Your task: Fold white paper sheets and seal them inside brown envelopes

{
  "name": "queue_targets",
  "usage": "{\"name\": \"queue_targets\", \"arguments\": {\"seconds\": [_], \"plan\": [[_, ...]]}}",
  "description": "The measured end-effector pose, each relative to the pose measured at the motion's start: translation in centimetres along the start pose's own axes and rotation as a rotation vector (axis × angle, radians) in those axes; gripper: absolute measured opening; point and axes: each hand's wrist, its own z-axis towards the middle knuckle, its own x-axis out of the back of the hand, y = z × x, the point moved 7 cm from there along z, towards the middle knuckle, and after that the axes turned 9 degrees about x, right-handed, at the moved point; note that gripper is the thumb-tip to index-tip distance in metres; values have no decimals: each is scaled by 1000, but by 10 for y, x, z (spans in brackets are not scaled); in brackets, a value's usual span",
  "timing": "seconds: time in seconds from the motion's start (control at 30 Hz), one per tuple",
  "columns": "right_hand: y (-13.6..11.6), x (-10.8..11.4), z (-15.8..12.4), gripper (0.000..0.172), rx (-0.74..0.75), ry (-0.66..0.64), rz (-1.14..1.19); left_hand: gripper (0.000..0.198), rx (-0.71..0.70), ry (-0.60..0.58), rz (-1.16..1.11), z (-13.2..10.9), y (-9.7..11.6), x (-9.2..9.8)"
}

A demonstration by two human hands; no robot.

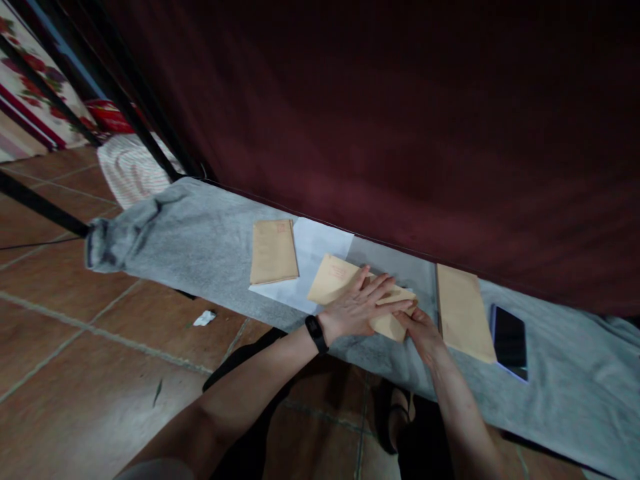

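A tan paper envelope (pixel 327 279) lies slantwise on the cloth, with faint red print near its left end. My left hand (pixel 357 303) rests flat across it, fingers spread toward its right part. At the envelope's right end, my right hand (pixel 420 327) pinches the edge between thumb and fingers; part of that end is hidden by the hands. To the left sits a stack of folded tan envelopes (pixel 273 252) with a red stamp mark. Another stack of tan envelopes (pixel 463 313) lies to the right of my right hand.
White paper (pixel 317 243) and a grey sheet (pixel 385 259) lie under the middle envelope. A dark-screened phone (pixel 510 341) is at the right. Grey cloth (pixel 200 227) covers the narrow bench, and a dark red curtain (pixel 375 133) hangs behind it. Black metal bars (pixel 45 203) stand left.
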Motion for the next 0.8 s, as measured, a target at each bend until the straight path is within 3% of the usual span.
{"name": "queue_targets", "arguments": {"seconds": [0.67,0.8], "plan": [[-4,5,-4,48,-58,-70,3,115,21,-55,-194,0,-15,-21],[-6,8,-5,42,-69,-11,49,104,39,-37,-209,1,-16,-16]]}}
